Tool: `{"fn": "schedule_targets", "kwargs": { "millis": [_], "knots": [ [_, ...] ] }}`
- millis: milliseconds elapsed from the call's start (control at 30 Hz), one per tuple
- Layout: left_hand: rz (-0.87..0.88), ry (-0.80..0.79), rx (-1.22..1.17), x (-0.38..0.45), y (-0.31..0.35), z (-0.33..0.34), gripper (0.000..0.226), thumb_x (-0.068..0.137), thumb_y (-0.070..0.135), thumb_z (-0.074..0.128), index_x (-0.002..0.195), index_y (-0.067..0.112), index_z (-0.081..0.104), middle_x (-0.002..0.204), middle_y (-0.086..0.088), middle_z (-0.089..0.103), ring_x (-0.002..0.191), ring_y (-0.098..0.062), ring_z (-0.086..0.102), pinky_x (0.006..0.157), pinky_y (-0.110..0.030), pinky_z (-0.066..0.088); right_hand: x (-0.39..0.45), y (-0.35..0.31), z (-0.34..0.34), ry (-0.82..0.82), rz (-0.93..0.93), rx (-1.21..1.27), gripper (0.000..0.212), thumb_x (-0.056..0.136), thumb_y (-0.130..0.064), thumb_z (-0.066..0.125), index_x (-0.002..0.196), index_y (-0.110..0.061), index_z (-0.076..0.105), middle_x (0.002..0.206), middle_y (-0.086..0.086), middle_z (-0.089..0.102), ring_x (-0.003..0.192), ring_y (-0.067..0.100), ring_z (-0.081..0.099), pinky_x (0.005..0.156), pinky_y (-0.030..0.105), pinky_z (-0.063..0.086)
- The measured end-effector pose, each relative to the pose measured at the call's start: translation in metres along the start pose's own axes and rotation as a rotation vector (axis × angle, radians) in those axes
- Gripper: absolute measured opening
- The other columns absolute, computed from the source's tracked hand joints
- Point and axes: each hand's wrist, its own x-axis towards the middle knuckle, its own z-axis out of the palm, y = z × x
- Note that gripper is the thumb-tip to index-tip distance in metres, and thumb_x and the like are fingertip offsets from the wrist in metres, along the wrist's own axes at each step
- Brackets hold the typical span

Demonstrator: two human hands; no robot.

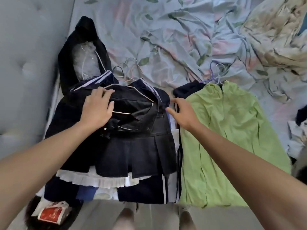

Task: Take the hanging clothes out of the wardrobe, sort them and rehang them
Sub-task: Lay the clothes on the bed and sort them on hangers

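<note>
Both arms reach out over the bed (166, 22), which is covered with a rumpled floral sheet. On the near left of it lies a pile of dark clothes. Topmost is a black leather jacket (141, 117) on a pale wire hanger (132, 87), and below it a dark pleated skirt (132, 156) with a white frilled hem. Navy garments with white stripes (149, 87) stick out from under the jacket on the far side.

The left hand (98, 108) lies on the left part of the jacket, fingers loosely spread, with the fingertips touching the hanger's wire; I cannot tell if it truly pinches the wire. The right hand (182, 113) is at the right edge of the dark pile, fingers relaxed and pointing left, thumb and forefinger apart, just touching the cloth.

Just right of the pile lies a light green garment (229, 138), flat, with a purple hanger (211, 72) at its far end. At the far left lies a black garment (69, 63) over clear plastic.
</note>
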Motion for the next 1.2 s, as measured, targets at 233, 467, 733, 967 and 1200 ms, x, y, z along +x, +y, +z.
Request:
{"fn": "schedule_targets", "kwargs": {
  "millis": [233, 467, 733, 967, 1200],
  "knots": [
    [0.165, -0.135, -0.031, 0.028, 0.148, 0.032, 0.051, 0.102, 0.034, 0.061, 0.148, 0.013, 0.052, 0.13, -0.009, 0.055, 0.12, -0.033, 0.053, 0.095, -0.051, 0.05, -0.016, 0.112, -0.07, 0.043, 0.061, -0.117, 0.05, 0.098, -0.045, 0.065, 0.139, -0.018, 0.057, 0.139, 0.005, 0.059, 0.133, 0.029, 0.046, 0.109, 0.042, 0.041],
    [0.134, -0.244, -0.128, 0.087, 0.274, 0.09, 0.056, 0.107, 0.044, 0.049, 0.154, 0.014, 0.044, 0.142, -0.008, 0.053, 0.133, -0.031, 0.049, 0.101, -0.051, 0.049, 0.006, 0.238, -0.138, 0.059, 0.142, -0.255, 0.055, 0.1, -0.043, 0.06, 0.149, -0.022, 0.047, 0.152, 0.006, 0.048, 0.141, 0.031, 0.038, 0.116, 0.047, 0.038],
    [-0.016, -0.192, -0.065, 0.126, 0.341, 0.153, 0.043, 0.107, 0.045, 0.047, 0.132, 0.011, 0.054, 0.124, -0.015, 0.052, 0.116, -0.038, 0.047, 0.088, -0.053, 0.046, 0.071, 0.348, -0.189, 0.072, 0.261, -0.304, 0.074, 0.099, -0.049, 0.06, 0.161, -0.031, 0.024, 0.164, 0.015, 0.033, 0.154, 0.04, 0.023, 0.122, 0.054, 0.03],
    [-0.059, -0.197, -0.209, 0.122, 0.342, 0.136, 0.028, 0.106, 0.039, 0.048, 0.096, 0.012, 0.048, 0.094, -0.007, 0.053, 0.094, -0.034, 0.051, 0.075, -0.049, 0.044, 0.065, 0.35, -0.206, 0.135, 0.183, -0.23, 0.054, 0.091, -0.067, 0.056, 0.126, -0.026, 0.049, 0.128, 0.01, 0.054, 0.124, 0.036, 0.05, 0.1, 0.05, 0.047],
    [-0.077, -0.198, -0.407, 0.051, 0.356, 0.035, 0.064, 0.096, 0.077, 0.036, 0.081, 0.016, 0.047, 0.079, -0.003, 0.054, 0.075, -0.022, 0.051, 0.067, -0.043, 0.039, -0.026, 0.282, -0.243, 0.205, -0.001, -0.064, 0.043, 0.095, -0.073, 0.05, 0.079, -0.034, 0.043, 0.085, -0.005, 0.05, 0.084, 0.019, 0.049, 0.07, 0.038, 0.038]
  ]
}}
